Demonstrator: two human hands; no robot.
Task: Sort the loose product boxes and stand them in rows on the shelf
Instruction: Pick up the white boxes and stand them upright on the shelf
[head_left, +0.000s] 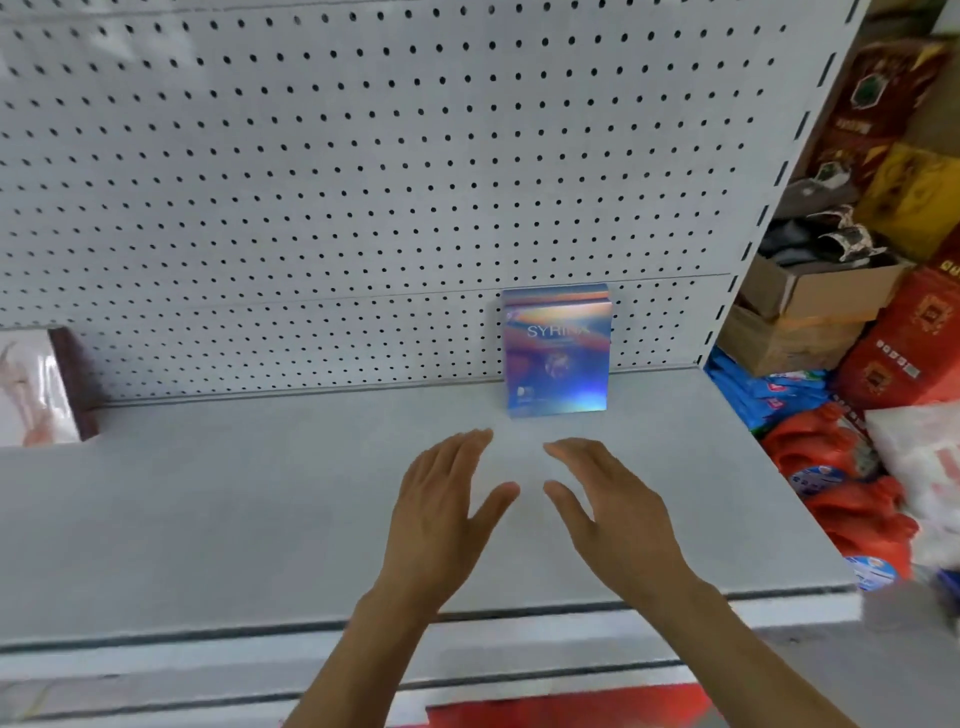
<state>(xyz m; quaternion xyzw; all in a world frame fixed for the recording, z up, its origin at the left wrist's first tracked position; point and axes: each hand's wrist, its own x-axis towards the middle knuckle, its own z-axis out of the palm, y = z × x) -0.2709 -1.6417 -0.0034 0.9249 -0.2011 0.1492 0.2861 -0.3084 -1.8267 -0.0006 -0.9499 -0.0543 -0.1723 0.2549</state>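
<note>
A shiny blue-purple holographic product box (557, 352) stands upright at the back of the white shelf (260, 509), against the pegboard; more boxes of the same kind seem to stand behind it. My left hand (441, 506) and my right hand (610, 504) hover side by side over the shelf just in front of the box, a short gap away from it. Both have straight, spread fingers and hold nothing.
A white perforated back panel (363, 182) rises behind the shelf. A white-and-dark-red box (41, 387) stands at the far left. Right of the shelf lie cardboard cartons (810, 306), red sacks (841, 467) and blue packets (763, 395).
</note>
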